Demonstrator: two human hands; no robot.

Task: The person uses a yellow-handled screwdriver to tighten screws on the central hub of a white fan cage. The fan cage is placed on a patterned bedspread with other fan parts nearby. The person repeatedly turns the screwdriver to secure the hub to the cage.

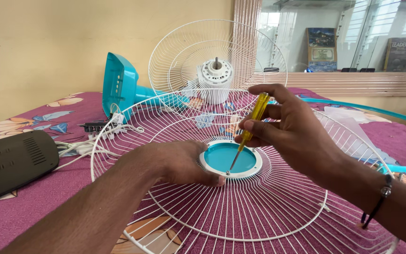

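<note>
Our right hand point(283, 124) pinches a yellow screwdriver point(252, 123), tip on the screw at 6 o'clock of the teal hub point(230, 157); our left hand point(177, 162) grips the hub's 9 o'clock edge on the white fan grille point(259, 207).

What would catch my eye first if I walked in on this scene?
Probably the big white wire fan guard lying flat on the purple flowered bedspread, with its turquoise centre disc. The right hand holds a yellow screwdriver, tip down at the disc's white rim, while the left hand steadies that rim. Behind them, the fan's motor stands in the other guard half, beside its turquoise base.
</note>
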